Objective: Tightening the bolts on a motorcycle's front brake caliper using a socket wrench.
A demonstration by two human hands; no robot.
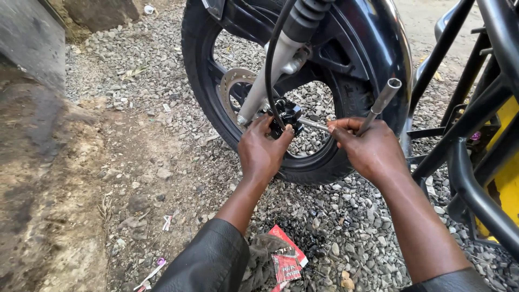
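A motorcycle's black front wheel (pixel 208 103) stands on gravel, with a silver fork leg (pixel 270 75) and a brake disc (pixel 230 81). My left hand (pixel 262 151) grips the black brake caliper (pixel 286 113) low on the fork. My right hand (pixel 370 148) holds a metal L-shaped socket wrench (pixel 381 103). Its handle points up to the right, and its shaft (pixel 313 124) runs left into the caliper. A black brake hose (pixel 273 54) curves down to the caliper.
Black crash-guard tubes (pixel 465 119) and a yellow body part (pixel 505 140) stand close on the right. Red sachets and a dark rag (pixel 284 259) lie on oily gravel near my left elbow. Packed dirt and a stone slab (pixel 32 43) lie to the left.
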